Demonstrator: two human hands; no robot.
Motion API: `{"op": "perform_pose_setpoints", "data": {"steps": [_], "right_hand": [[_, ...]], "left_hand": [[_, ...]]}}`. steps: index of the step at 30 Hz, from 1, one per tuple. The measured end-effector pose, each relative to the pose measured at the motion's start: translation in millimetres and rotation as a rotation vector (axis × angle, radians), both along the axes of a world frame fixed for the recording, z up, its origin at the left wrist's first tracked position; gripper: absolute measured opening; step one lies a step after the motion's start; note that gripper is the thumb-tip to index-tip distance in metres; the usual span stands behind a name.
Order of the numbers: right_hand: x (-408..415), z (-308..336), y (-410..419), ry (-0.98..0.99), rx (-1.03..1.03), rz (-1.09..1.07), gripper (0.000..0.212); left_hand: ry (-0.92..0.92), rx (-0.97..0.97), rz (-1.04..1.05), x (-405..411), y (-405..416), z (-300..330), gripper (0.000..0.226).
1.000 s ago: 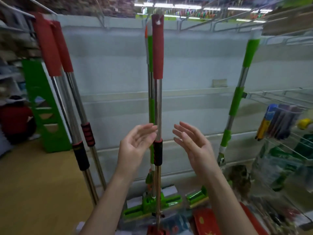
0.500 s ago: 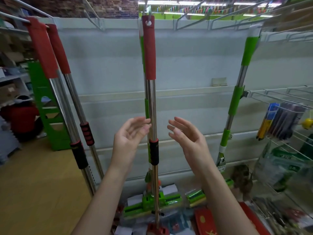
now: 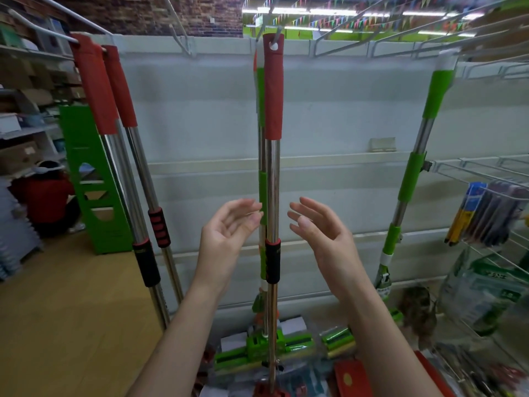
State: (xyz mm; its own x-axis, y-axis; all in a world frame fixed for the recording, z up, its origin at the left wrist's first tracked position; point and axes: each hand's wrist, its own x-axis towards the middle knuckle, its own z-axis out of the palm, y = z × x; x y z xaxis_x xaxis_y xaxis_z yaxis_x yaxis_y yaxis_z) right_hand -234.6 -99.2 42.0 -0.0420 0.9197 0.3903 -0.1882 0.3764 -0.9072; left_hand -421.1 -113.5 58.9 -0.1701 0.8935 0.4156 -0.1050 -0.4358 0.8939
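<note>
A steel mop pole with a red top grip (image 3: pixel 273 90) and a black sleeve hangs from a wire hook in the middle of a shop rack. Behind it hangs a green-gripped mop (image 3: pixel 261 193), mostly hidden. My left hand (image 3: pixel 229 233) is raised just left of the pole with relaxed fingers, palm toward it, fingertips close to the green grip. On the pole's right, my right hand (image 3: pixel 320 233) mirrors it, a small gap away. Neither hand holds anything.
Two more red-handled mops (image 3: pixel 114 116) hang at the left, a green-handled one (image 3: pixel 412 179) at the right. Green mop heads (image 3: pixel 263 348) lie at the rack's foot. A wire basket (image 3: pixel 486 213) of goods juts out at right. A person in red (image 3: pixel 45 199) crouches far left.
Both hands stay raised either side of the pole and have drifted slightly apart from it. The view has tilted up a little, showing more of the hook and ceiling.
</note>
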Motion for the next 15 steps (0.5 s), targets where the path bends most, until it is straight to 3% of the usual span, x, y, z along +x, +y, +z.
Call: {"op": "perform_pose_setpoints", "data": {"steps": [7, 15], "right_hand": [[-16.3, 3.2, 10.9, -0.001, 0.014, -0.026, 0.046], [-33.0, 7.1, 43.5, 0.022, -0.002, -0.031, 0.045]], "left_hand": [[0.001, 0.023, -0.023, -16.7, 13.4, -2.5, 0.048], [0.073, -0.060, -0.087, -13.0, 50.3, -21.3, 0.031]]}}
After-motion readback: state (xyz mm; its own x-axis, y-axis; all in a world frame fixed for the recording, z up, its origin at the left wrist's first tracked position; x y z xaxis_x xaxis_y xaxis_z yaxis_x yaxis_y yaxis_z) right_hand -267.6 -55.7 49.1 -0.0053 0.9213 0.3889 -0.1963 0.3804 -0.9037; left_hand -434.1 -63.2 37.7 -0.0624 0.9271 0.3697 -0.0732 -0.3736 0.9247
